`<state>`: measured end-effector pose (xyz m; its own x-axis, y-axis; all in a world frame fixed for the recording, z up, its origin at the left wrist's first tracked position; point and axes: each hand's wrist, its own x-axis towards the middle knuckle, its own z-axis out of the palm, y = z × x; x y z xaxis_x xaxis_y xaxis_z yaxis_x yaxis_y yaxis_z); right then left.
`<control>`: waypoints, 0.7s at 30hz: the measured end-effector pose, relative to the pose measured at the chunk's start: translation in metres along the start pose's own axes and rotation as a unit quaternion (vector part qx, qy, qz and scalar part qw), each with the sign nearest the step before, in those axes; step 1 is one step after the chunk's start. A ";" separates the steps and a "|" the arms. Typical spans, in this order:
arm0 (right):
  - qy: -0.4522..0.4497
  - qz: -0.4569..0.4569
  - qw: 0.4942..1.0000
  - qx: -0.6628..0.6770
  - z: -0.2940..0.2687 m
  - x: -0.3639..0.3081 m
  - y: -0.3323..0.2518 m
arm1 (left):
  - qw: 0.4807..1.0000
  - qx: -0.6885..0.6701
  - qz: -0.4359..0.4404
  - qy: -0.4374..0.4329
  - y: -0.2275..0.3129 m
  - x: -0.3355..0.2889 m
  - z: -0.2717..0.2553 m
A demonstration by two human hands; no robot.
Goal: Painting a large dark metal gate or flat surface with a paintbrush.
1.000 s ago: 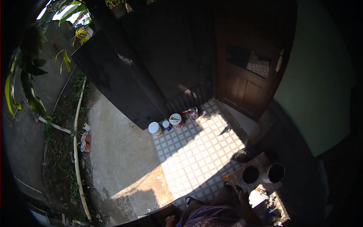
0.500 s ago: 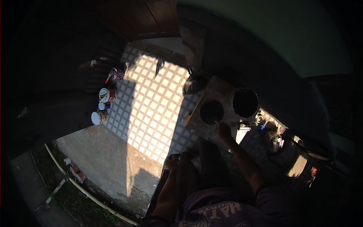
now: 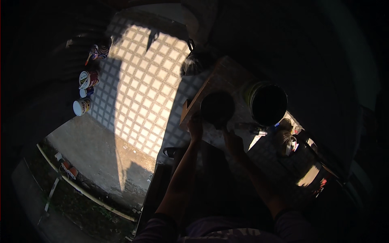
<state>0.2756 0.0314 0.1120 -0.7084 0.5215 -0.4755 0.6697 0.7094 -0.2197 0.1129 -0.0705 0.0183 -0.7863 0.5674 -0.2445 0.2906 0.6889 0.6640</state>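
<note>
- Left hand (image 3: 195, 126): reached forward to the near-left rim of a small dark pot (image 3: 217, 107). It looks to be touching the rim; whether the grip is spread or pinching I cannot tell, the shade is too deep.
- Right hand (image 3: 234, 141): just below the same pot, on its near-right side, fingers curled loosely. Contact and grip not readable.
- Change from half a second ago: then only one hand was out at the pot; now both bracket it, left and right. A second back the hands were hardly in view. Judgement: the work has closed in on this pot, a two-handed hold being likely.
- The pot sits on a low brownish board (image 3: 227, 77) serving as table, near its front-left edge.
- Beside it to the right, a larger dark bucket (image 3: 268, 103) with a pale rim, apart from the pot.
- Behind the board's left end, a dark knotted bag (image 3: 191, 65).
- Well off to the left, small paint tins (image 3: 83, 106) stand in a row at the edge of the sunlit tiled floor (image 3: 137, 93).
</note>
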 end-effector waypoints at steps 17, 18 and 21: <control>0.048 0.040 0.998 0.011 0.006 -0.019 0.052 | 0.964 -0.137 -0.227 0.031 0.010 0.000 0.023; 0.010 0.050 0.999 0.016 -0.002 -0.029 0.047 | 0.962 -0.141 -0.228 0.040 0.008 -0.002 0.022; 0.029 0.033 0.996 0.074 -0.017 -0.050 0.050 | 0.955 -0.149 -0.252 0.050 0.008 -0.001 0.026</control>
<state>0.3409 0.0485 0.1392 -0.6706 0.5942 -0.4441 0.7378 0.5969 -0.3153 0.1303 -0.0538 0.0057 -0.8382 0.1416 -0.5266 -0.2946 0.6951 0.6558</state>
